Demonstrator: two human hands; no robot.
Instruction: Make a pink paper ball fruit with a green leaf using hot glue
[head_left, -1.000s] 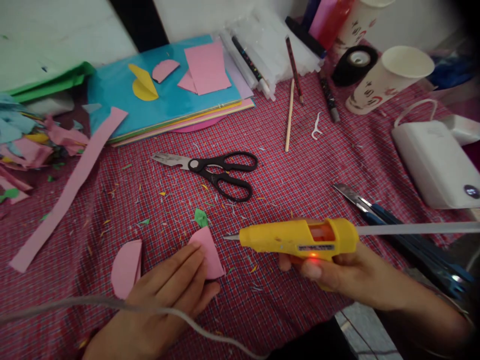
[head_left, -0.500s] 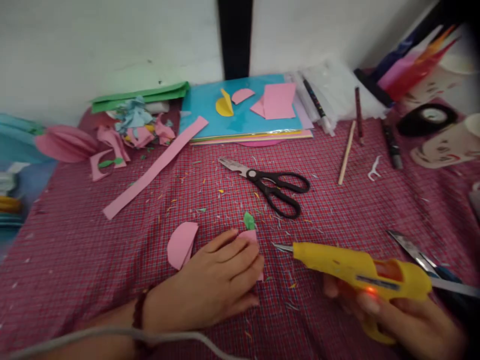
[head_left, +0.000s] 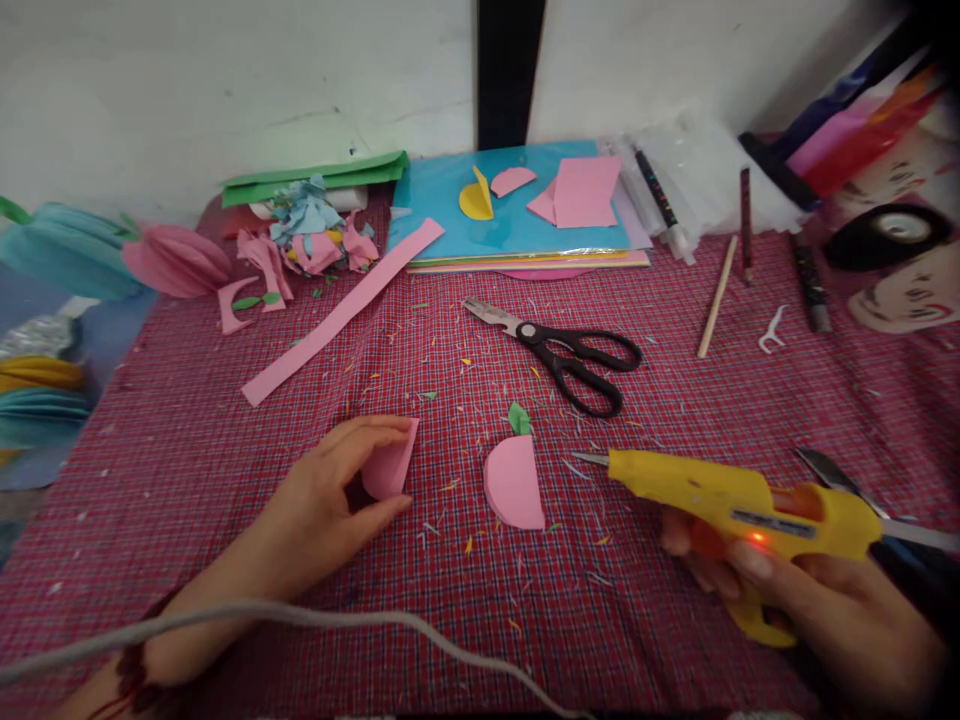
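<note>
My left hand [head_left: 322, 490] curls round a folded pink paper half-circle [head_left: 388, 465], its fingers at the upper edge and the thumb at the lower. The palm side of that paper is partly hidden. To the right of it lies another pink paper half-circle [head_left: 516, 485] with a green paper leaf [head_left: 519, 418] at its top. A yellow hot glue gun [head_left: 720, 495] is gripped in my right hand [head_left: 817, 600], its red light lit. The gun's metal nozzle points left, just right of the leafed half-circle and apart from it.
Black-handled scissors [head_left: 574, 355] lie mid-table, with a second pair [head_left: 832, 475] behind the glue gun. A grey cord [head_left: 337, 618] crosses in front. A pink paper strip [head_left: 345, 312], paper scraps [head_left: 300, 240] and a blue paper pack [head_left: 517, 215] lie toward the wall.
My left hand has left the leafed half-circle and moved left to the other pink one. The glue gun stays in my right hand; the view has shifted slightly.
</note>
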